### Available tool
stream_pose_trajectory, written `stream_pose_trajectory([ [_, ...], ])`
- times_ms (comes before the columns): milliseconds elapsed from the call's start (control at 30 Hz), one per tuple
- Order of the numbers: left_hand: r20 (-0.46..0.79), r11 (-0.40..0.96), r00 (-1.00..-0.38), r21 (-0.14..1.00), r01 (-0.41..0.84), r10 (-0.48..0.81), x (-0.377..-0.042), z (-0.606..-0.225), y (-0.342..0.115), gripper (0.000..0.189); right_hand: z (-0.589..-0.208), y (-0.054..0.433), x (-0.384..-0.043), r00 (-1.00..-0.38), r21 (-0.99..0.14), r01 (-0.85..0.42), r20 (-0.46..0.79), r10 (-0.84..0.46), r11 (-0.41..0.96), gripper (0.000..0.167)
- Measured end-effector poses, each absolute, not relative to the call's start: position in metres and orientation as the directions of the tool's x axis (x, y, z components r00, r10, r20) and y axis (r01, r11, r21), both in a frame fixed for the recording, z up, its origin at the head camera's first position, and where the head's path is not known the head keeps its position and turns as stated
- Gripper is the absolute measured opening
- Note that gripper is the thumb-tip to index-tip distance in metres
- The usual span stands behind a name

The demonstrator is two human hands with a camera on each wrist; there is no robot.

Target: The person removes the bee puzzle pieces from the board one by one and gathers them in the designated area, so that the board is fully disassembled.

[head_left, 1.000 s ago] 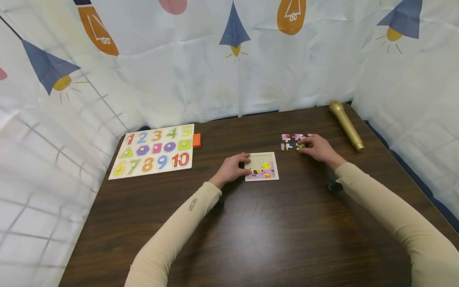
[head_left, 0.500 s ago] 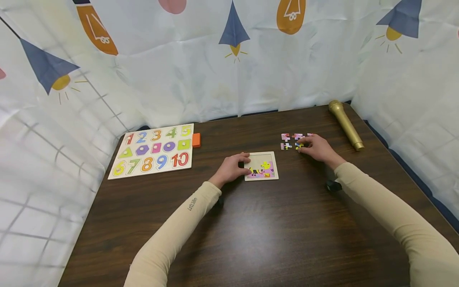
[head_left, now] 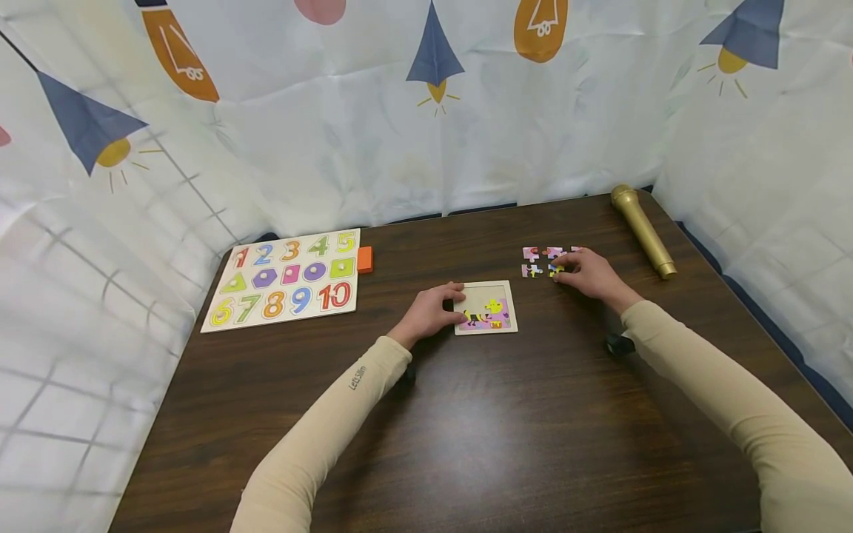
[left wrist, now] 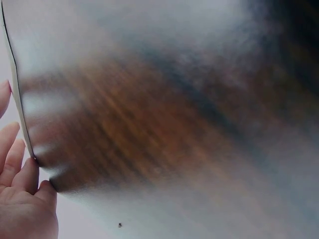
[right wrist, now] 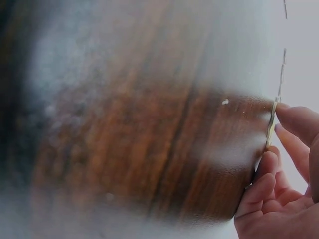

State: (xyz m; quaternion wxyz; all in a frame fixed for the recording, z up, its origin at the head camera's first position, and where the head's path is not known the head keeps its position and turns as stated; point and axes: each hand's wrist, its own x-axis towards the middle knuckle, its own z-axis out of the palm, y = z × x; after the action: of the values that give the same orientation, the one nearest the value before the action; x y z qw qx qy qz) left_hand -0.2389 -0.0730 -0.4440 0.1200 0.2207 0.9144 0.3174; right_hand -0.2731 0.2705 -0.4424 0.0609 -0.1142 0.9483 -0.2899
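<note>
In the head view a small square jigsaw tray [head_left: 485, 286] with a pale wooden border lies mid-table. Its lower part holds pink pieces with a yellow figure, and its upper part shows bare wood. My left hand [head_left: 432, 314] holds the tray's left side, thumb low and fingers higher up; the fingertips also show along its thin edge [left wrist: 20, 112] in the left wrist view. To the right, my right hand [head_left: 589, 277] pinches a jigsaw piece [head_left: 554, 269] with blue and yellow on it, low at the table. Several loose pieces lie around it, including a pink one [head_left: 530, 254]; the hand partly covers one.
A wooden number board [head_left: 283, 281] lies at the left, with an orange block [head_left: 364, 260] against its right edge. At the back right rests a gold microphone [head_left: 643, 231]. A patterned white curtain [head_left: 373, 148] encloses the dark table [head_left: 480, 429] behind and at the sides.
</note>
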Motion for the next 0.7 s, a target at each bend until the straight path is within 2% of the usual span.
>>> stream_pose_trajectory([
  [367,-0.079,0.699,-0.873,0.636,0.328,0.482,-0.239,-0.443,-0.073,0.046,-0.439,0.269,-0.275,-0.973,-0.626,-0.145,-0.049,-0.224,0.766,0.035],
  [700,-0.073,0.693,-0.870,0.639,0.335,0.488,-0.237,-0.442,-0.073,0.046,-0.432,0.221,-0.259,-0.955,-0.657,-0.182,-0.058,-0.290,0.732,0.036],
])
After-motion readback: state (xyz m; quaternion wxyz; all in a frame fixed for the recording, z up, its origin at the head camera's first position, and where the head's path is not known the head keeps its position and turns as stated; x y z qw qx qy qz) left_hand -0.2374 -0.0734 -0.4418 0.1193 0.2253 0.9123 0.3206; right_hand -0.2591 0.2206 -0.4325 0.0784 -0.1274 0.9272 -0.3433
